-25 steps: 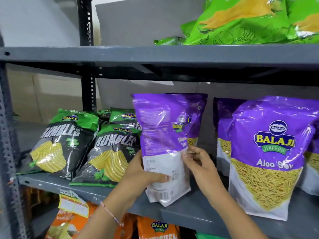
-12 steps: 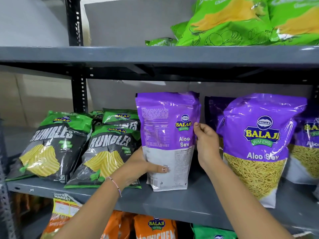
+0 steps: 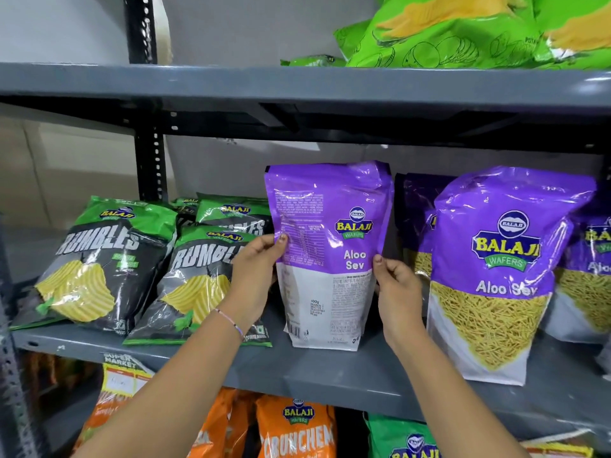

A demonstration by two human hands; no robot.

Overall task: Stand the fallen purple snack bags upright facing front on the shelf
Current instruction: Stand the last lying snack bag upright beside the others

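Note:
A purple Aloo Sev bag (image 3: 325, 256) stands upright on the grey middle shelf (image 3: 330, 375), its printed back side towards me. My left hand (image 3: 256, 276) pinches its left edge at mid-height. My right hand (image 3: 395, 285) pinches its right edge a little lower. To the right, another purple bag (image 3: 496, 276) stands upright with its front facing me. Behind it a third purple bag (image 3: 415, 219) is partly hidden, and a further one (image 3: 595, 276) is cut off at the right edge.
Black-and-green Rumbles bags (image 3: 96, 259) lean back on the left of the same shelf. Green bags (image 3: 446, 31) lie on the shelf above. Orange bags (image 3: 297, 428) and a green bag sit on the shelf below. A black upright post (image 3: 148, 166) stands at left.
The held purple bag has gone from tilted to standing upright on the shelf. My left hand slid up from its lower part to its left edge; my right hand shifted to the right edge.

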